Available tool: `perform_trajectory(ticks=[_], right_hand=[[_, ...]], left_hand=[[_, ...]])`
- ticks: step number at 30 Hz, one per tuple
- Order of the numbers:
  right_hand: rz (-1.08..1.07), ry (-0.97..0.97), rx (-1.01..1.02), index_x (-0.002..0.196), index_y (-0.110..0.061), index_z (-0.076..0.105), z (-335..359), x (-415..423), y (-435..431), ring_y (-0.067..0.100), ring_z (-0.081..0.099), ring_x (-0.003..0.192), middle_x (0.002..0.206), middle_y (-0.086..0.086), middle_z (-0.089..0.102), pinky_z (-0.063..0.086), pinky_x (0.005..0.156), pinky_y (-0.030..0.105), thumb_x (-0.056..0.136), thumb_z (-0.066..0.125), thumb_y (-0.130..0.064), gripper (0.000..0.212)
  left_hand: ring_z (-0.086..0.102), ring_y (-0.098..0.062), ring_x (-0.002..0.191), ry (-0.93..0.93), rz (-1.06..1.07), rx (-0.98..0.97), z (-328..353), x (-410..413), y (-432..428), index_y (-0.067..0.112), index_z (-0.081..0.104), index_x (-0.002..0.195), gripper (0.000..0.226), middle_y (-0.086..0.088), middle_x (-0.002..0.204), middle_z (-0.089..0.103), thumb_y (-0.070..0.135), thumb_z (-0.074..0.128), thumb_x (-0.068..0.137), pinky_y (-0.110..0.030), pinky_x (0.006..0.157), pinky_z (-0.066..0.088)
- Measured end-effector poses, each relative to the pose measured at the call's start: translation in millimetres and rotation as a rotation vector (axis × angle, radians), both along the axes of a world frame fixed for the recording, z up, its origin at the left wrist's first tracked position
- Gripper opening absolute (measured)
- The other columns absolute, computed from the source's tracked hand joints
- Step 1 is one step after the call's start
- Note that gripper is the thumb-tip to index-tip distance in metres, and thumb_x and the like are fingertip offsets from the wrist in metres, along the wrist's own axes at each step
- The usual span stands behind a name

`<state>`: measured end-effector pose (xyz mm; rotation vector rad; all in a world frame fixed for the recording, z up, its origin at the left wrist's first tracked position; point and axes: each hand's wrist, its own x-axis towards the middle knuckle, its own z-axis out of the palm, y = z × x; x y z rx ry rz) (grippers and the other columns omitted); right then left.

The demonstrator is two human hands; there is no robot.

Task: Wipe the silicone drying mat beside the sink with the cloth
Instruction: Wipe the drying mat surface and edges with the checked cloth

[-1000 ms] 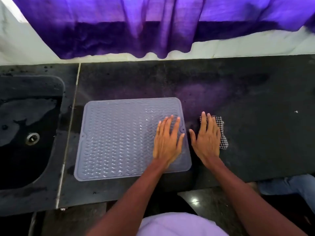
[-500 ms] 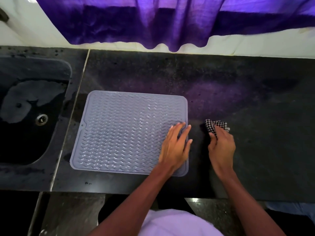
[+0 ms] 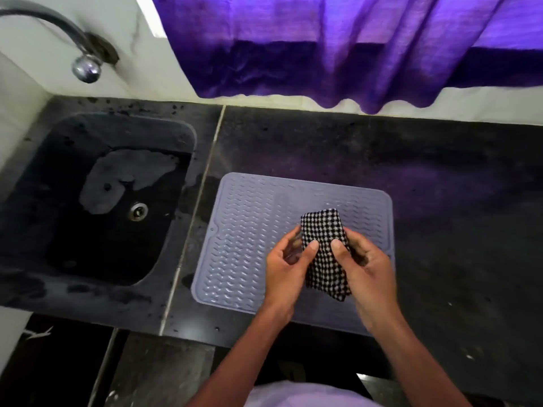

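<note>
1. We hold the cloth (image 3: 323,245), black-and-white checked and folded into a narrow strip, between both hands over the right half of the mat (image 3: 249,230). We cannot tell whether its near end touches the mat.
2. Our left hand (image 3: 289,268) pinches the cloth's left edge. The thumb presses on top and the other fingers (image 3: 286,240) curl in beneath it.
3. Our right hand (image 3: 365,271) pinches the right edge in the same way, with the thumb on top. Its other fingers wrap under the cloth and are mostly hidden.
4. The two thumbs lie side by side on the cloth, close together but not touching.
5. The grey mat, ridged in wavy rows, lies flat on the dark counter (image 3: 440,201), just right of the sink (image 3: 58,142). Our right wrist covers its near right corner.
6. The sink is dark, with a metal drain (image 3: 137,210) in its floor and a pale patch behind the drain.
7. A tap (image 3: 53,22) curves in at the top left, and a purple curtain (image 3: 338,45) hangs down the wall behind the counter.
</note>
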<state>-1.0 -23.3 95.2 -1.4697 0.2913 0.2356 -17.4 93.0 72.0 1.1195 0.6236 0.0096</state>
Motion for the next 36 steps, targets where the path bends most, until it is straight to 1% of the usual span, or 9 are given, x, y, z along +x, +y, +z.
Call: perform_trajectory(ticks=[6, 10, 12, 14, 17, 20, 24, 28, 36], right_hand=[[0.153, 0.056, -0.020, 0.123, -0.023, 0.058, -2, -10, 52, 0.010, 0.066, 0.107, 0.115, -0.005, 0.071, 0.054, 0.089, 0.030, 0.086, 0.071, -0.017, 0.040], [0.061, 0.090, -0.141, 0.120, -0.021, 0.060, -6, 5, 48, 0.004, 0.068, 0.098, 0.110, -0.005, 0.072, 0.054, 0.078, 0.019, 0.085, 0.072, -0.012, 0.037], [-0.008, 0.037, -0.290, 0.116, -0.024, 0.061, -1, 22, 35, -0.006, 0.066, 0.088, 0.102, -0.016, 0.069, 0.049, 0.071, 0.008, 0.086, 0.072, -0.014, 0.033], [-0.062, -0.079, -0.604, 0.118, -0.022, 0.064, 1, 44, 14, -0.001, 0.063, 0.081, 0.092, -0.018, 0.065, 0.043, 0.074, 0.005, 0.086, 0.072, -0.017, 0.033], [-0.113, -0.219, -0.880, 0.120, -0.014, 0.064, -6, 75, -16, 0.014, 0.064, 0.087, 0.093, -0.004, 0.068, 0.044, 0.082, 0.016, 0.087, 0.067, -0.012, 0.033], [-0.016, -0.271, -1.181, 0.122, -0.015, 0.060, -25, 100, -35, 0.032, 0.061, 0.094, 0.105, 0.009, 0.070, 0.051, 0.082, 0.039, 0.088, 0.057, -0.006, 0.036], [0.185, -0.343, -1.360, 0.125, -0.019, 0.061, -49, 109, -37, 0.034, 0.059, 0.095, 0.117, 0.004, 0.067, 0.051, 0.079, 0.041, 0.077, 0.057, -0.004, 0.050], [0.238, -0.419, -1.418, 0.121, -0.011, 0.066, -65, 98, -33, 0.035, 0.064, 0.096, 0.117, 0.009, 0.068, 0.055, 0.079, 0.041, 0.059, 0.069, 0.013, 0.067], [0.275, -0.365, -1.377, 0.113, -0.011, 0.070, -65, 97, -26, 0.035, 0.065, 0.095, 0.112, 0.008, 0.070, 0.057, 0.075, 0.041, 0.041, 0.079, 0.012, 0.076]], left_hand=[[0.073, -0.014, 0.099, 0.066, 0.021, 0.125, 1, -4, 56, 0.024, 0.068, 0.112, 0.041, 0.002, 0.104, 0.077, 0.005, 0.082, 0.079, -0.026, 0.085, 0.058], [0.072, -0.011, 0.100, -0.008, -0.098, 0.297, -7, 1, 72, 0.020, 0.070, 0.117, 0.033, 0.002, 0.108, 0.076, 0.009, 0.076, 0.087, -0.026, 0.089, 0.057], [0.069, -0.002, 0.099, -0.058, -0.157, 0.521, -15, 5, 84, 0.022, 0.070, 0.120, 0.031, 0.005, 0.114, 0.072, 0.014, 0.073, 0.091, -0.020, 0.088, 0.055], [0.065, -0.006, 0.107, -0.118, -0.181, 0.753, -28, 10, 101, 0.020, 0.069, 0.123, 0.029, 0.005, 0.120, 0.067, 0.021, 0.070, 0.094, -0.027, 0.096, 0.053], [0.058, -0.013, 0.119, -0.152, -0.191, 1.026, -41, 17, 124, 0.015, 0.067, 0.126, 0.033, 0.000, 0.128, 0.063, 0.027, 0.062, 0.096, -0.022, 0.107, 0.043], [0.058, -0.020, 0.121, -0.177, -0.165, 1.182, -48, 22, 143, 0.007, 0.067, 0.126, 0.030, -0.007, 0.130, 0.062, 0.017, 0.063, 0.098, -0.016, 0.109, 0.038], [0.053, -0.026, 0.132, -0.168, -0.261, 1.275, -63, 24, 158, 0.006, 0.063, 0.133, 0.038, -0.008, 0.141, 0.056, 0.019, 0.059, 0.098, -0.036, 0.113, 0.039], [0.048, -0.023, 0.137, -0.160, -0.333, 1.304, -75, 21, 165, 0.004, 0.058, 0.138, 0.044, -0.008, 0.148, 0.052, 0.026, 0.054, 0.101, -0.026, 0.117, 0.032], [0.046, -0.023, 0.137, -0.095, -0.349, 1.243, -72, 19, 165, 0.002, 0.052, 0.143, 0.052, -0.008, 0.148, 0.050, 0.028, 0.052, 0.098, -0.017, 0.115, 0.025]])
